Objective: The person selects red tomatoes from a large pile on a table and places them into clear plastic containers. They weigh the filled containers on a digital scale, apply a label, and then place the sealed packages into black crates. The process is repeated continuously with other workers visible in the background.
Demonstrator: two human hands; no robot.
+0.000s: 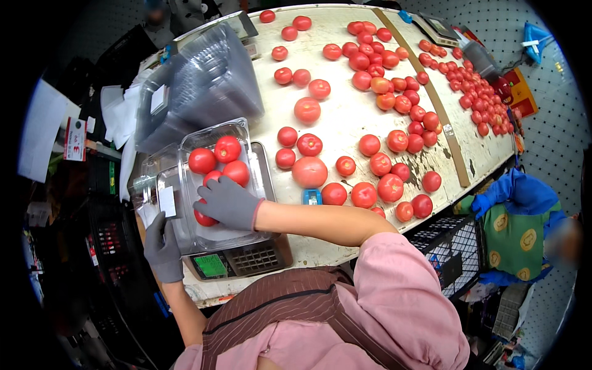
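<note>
Under my right hand (227, 203), in a grey glove, several red tomatoes (227, 148) sit in a clear plastic clamshell container (237, 126). The fingers curve over a tomato (204, 217) at the near left of the group, partly covered by the hand. My left hand (163, 251), also gloved, is at the near left edge of the container's opened lid (161, 179), fingers closed at its rim. A white label (167, 201) lies at the lid. The container rests on a scale (256, 256) with a green display.
Stacked clear containers (200, 80) stand beyond the scale. Loose tomatoes (309, 145) cover the white table (271, 117), with a wooden strip (425, 92) across it. A small blue device (312, 197) lies by the scale. At right are a black crate (453, 250) and another person (518, 222).
</note>
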